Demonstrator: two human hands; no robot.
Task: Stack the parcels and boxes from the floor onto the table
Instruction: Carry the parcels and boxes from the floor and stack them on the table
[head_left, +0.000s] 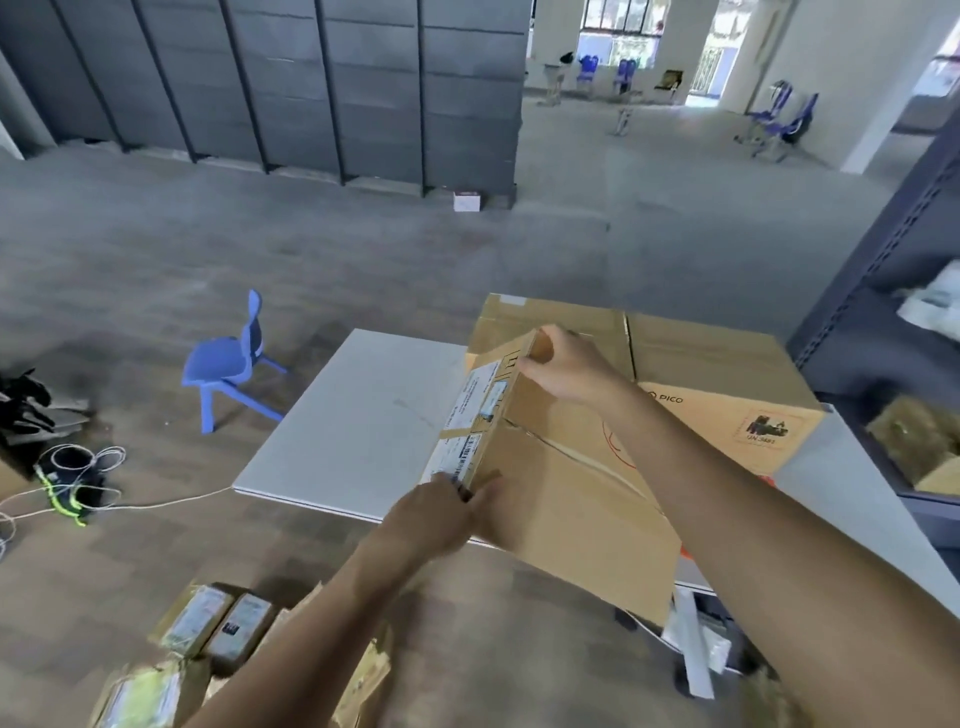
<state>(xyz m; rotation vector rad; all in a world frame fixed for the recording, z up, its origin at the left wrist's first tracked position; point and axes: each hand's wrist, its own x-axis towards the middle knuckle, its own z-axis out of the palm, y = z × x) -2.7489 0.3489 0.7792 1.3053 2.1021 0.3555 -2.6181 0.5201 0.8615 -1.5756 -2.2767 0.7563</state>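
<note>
I hold a brown cardboard box (561, 493) tilted over the near right part of the white table (363, 426). My left hand (441, 514) grips its near left corner, by the shipping labels. My right hand (566, 364) grips its far top corner. Behind it a larger cardboard box (717, 364) marked PICO sits on the table's right side. Several small parcels (218, 623) with labels lie on the floor at the lower left, partly hidden by my left arm.
A small blue chair (234, 358) stands on the floor left of the table. Dark gear and a coil of white cord (78, 478) lie at far left. A grey metal shelf (893, 322) rises at the right. A small white box (466, 201) sits by the dark partition.
</note>
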